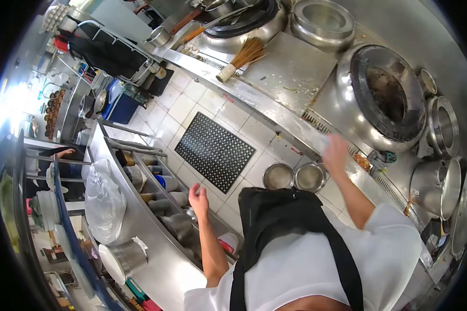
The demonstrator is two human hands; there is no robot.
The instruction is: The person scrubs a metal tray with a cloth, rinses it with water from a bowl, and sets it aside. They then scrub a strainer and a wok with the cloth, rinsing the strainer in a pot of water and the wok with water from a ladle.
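Observation:
My left hand hangs over the aisle beside the shelved counter, fingers loosely bent and a little apart, with nothing visible in it. My right hand is at the front edge of the steel stove counter, smeared by motion. A pale blur shows by its fingers, and I cannot make out whether it is a held thing. Near that hand are a wok burner with a black ring and some orange food scraps on the counter. Two round metal pots stand low, below the counter edge.
A bamboo wok brush lies on the stove's flat plate. The black rubber mat covers part of the tiled floor. On the left counter are a clear plastic bag and a lidded steel pot. Another person's hand shows at far left.

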